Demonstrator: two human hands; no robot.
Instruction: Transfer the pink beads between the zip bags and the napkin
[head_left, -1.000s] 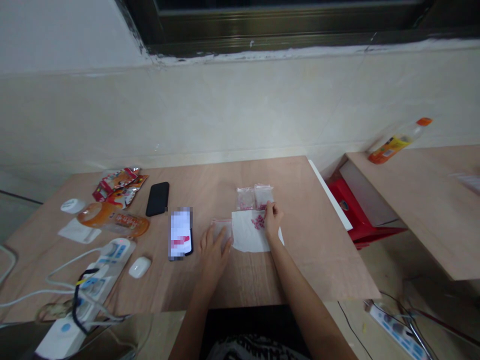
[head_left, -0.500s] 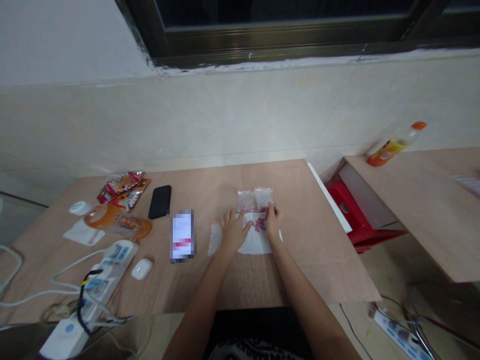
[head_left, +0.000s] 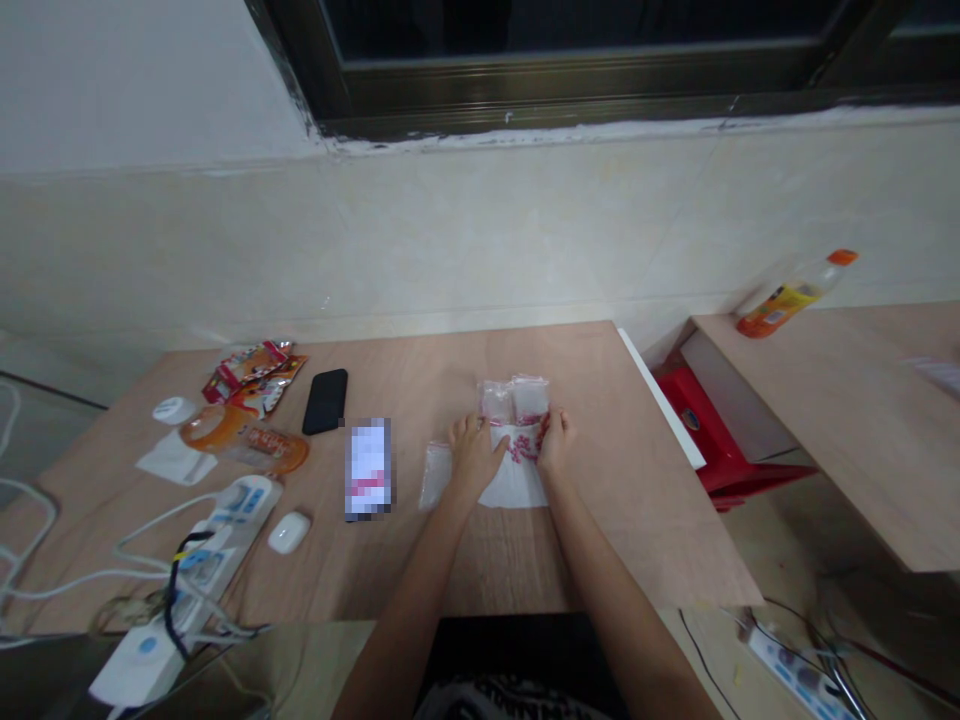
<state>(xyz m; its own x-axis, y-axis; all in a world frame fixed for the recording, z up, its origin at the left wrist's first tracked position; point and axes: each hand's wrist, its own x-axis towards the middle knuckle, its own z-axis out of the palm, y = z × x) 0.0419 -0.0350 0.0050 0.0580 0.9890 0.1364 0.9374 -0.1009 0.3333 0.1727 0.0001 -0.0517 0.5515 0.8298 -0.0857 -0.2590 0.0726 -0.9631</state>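
Left grip (head_left: 475, 452) and right grip (head_left: 556, 441) flank pink pieces (head_left: 520, 449) on white paper (head_left: 514, 491).

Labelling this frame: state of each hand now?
Left hand: open, at the left edge of the white paper.
Right hand: curled at the paper's right edge; grip cannot be told.

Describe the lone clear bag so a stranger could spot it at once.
On the wooden table, find the left hand at the left edge of the white sheet. Beside that wrist, on the left, lies the clear bag. Unlike the paired bags beyond the sheet, it lies apart.
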